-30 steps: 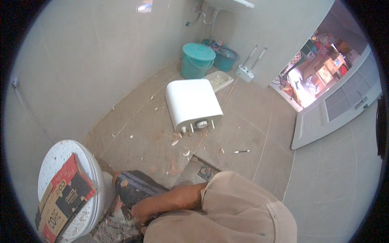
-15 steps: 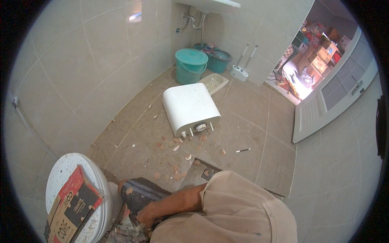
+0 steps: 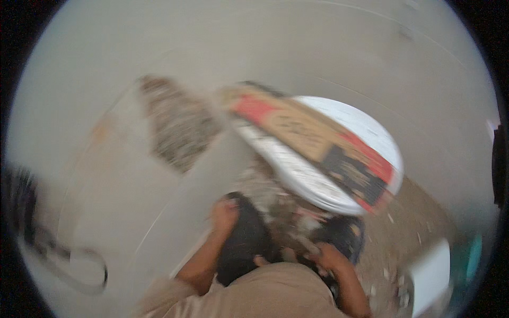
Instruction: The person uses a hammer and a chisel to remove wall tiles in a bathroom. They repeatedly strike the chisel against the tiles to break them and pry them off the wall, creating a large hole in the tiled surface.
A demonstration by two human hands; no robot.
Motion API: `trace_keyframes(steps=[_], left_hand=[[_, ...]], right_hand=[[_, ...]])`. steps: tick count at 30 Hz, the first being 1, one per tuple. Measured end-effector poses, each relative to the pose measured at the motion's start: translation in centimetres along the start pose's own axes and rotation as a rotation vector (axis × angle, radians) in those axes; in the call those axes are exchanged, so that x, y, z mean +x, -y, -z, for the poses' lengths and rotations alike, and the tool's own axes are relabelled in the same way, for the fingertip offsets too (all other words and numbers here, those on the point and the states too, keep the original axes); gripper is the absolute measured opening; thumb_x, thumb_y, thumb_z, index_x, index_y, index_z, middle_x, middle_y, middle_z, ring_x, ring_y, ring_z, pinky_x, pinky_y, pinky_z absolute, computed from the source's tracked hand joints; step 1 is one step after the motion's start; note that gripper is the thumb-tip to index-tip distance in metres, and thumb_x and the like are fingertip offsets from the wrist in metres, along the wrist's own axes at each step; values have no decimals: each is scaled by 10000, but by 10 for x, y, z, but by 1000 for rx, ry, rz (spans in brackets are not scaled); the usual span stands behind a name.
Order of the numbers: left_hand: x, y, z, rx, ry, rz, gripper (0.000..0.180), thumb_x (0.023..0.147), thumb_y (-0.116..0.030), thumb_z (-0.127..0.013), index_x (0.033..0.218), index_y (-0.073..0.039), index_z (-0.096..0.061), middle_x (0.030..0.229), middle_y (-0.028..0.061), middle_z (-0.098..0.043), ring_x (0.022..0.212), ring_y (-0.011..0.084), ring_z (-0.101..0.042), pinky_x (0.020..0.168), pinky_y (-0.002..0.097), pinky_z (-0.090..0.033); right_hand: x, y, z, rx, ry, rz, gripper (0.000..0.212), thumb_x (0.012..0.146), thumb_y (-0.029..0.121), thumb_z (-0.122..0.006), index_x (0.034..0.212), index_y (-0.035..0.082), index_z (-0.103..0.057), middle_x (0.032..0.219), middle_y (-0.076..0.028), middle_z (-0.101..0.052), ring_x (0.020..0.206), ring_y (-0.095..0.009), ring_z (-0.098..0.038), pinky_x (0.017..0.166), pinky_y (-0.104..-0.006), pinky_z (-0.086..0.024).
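The picture is smeared by motion. My left hand (image 3: 224, 214) rests against my dark-clothed left knee (image 3: 244, 233); its fingers are too blurred to read. Near my other knee, my right hand (image 3: 330, 258) is closed around a short greyish object that points up and left, too blurred to name. Just beyond my knees lies broken, rough rubble (image 3: 275, 204). Behind it stands a white bucket (image 3: 366, 130) with a lid, and a flattened brown, red and black cardboard piece (image 3: 302, 132) lies across its top.
A rough, broken-out patch (image 3: 183, 127) of rubble shows left of the bucket. A dark cable (image 3: 87, 257) loops at the lower left. At the lower right are a white toilet cistern (image 3: 432, 278), a teal bucket (image 3: 473, 257) and scattered shards on the brown floor.
My view has swung left, so the bucket and cardboard now lie right of centre and the cistern at the lower right. Both my hands now show; the doorway is out of view.
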State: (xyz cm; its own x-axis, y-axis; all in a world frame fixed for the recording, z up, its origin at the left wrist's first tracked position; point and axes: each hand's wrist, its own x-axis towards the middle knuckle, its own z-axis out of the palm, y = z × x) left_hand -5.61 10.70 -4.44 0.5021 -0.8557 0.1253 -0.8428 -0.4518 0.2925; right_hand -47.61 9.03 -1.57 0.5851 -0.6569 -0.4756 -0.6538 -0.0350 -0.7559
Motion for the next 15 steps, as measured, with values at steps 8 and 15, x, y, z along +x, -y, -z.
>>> trace_keyframes(steps=[8, 15], left_hand=[[-28, -28, 25, -138, -83, -16, 242, 943, -248, -646, 959, -7, -628, 910, 257, -676, 892, 465, -668, 795, 562, -523], [-25, -34, 31, -135, -85, 5, 238, 942, -237, -645, 938, 0, -616, 905, 253, -673, 876, 469, -665, 790, 560, -523]], right_hand=[[-14, -19, -11, -44, 22, -263, 447, 871, 317, -803, 1073, -58, -668, 751, -163, -721, 636, -238, -700, 638, -390, -547], [-17, -8, -2, 25, 58, -257, 415, 881, 309, -795, 1057, -48, -676, 724, -155, -705, 620, -237, -700, 623, -397, -540]])
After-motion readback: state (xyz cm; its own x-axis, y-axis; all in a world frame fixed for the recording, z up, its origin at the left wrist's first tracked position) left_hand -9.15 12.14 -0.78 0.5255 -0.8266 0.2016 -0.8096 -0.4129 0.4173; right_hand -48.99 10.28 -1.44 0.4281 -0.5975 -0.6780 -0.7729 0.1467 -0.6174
